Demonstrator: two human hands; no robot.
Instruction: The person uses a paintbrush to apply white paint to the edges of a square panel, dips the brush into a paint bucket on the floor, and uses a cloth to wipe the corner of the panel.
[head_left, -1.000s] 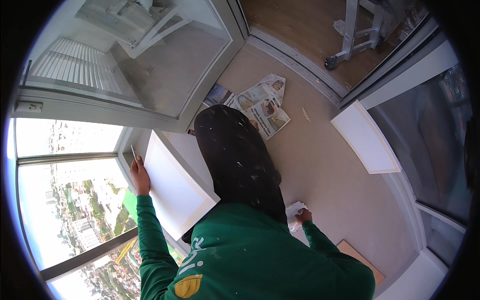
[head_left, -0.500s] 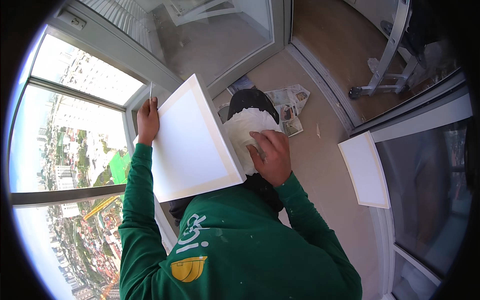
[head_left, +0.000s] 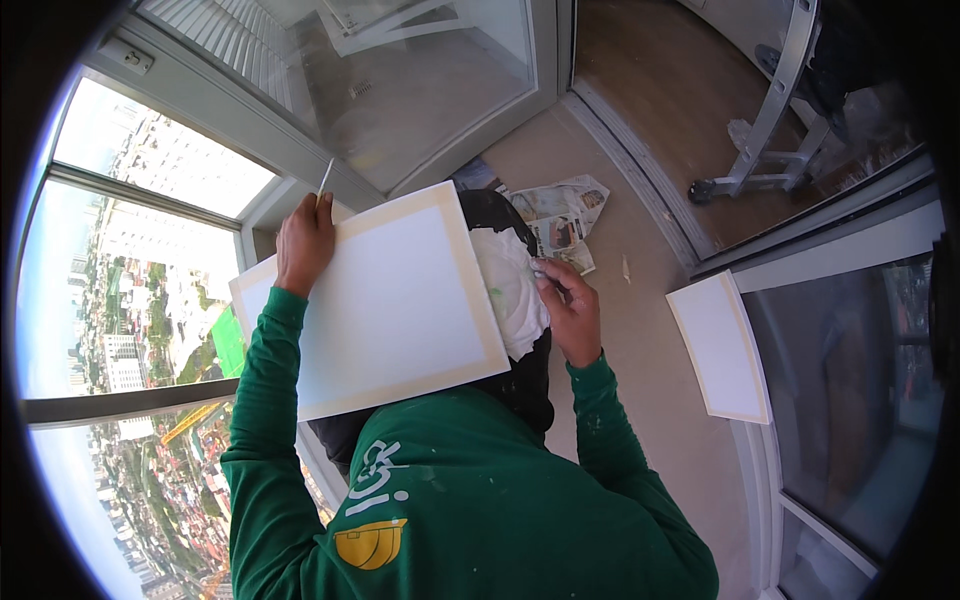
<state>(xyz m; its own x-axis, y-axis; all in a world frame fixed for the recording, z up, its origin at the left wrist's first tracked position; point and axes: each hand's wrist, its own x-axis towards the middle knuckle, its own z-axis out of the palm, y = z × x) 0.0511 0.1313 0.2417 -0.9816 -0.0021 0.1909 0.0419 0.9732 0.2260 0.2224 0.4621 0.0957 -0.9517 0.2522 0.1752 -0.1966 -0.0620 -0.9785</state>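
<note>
**White panel across the lap, left hand at its edge, right hand at a crumpled cloth**

The white rectangular panel (head_left: 395, 300) lies tilted across the wearer's lap. Its face is smooth and matte, bordered by a cream tape-like strip; corners appear square.

The left hand (head_left: 306, 245) is at the panel's upper left edge. Its fingers are curled close together around a thin white stick (head_left: 327, 176), whose straight end projects above them.

The right hand (head_left: 573, 312) is at the right margin of the white cloth (head_left: 512, 300), thumb and forefinger bent toward each other; whether they pinch it cannot be told. The cloth is soft, wrinkled and faintly green-marked, resting on the black trousers (head_left: 532, 395) beside the panel.

Printed newspaper sheets (head_left: 562, 212) lie overlapping on the smooth beige floor (head_left: 640, 330). A second taped white panel (head_left: 722, 348) leans at right, near the glazing. A metal ladder (head_left: 775, 115) stands beyond the door track.
</note>
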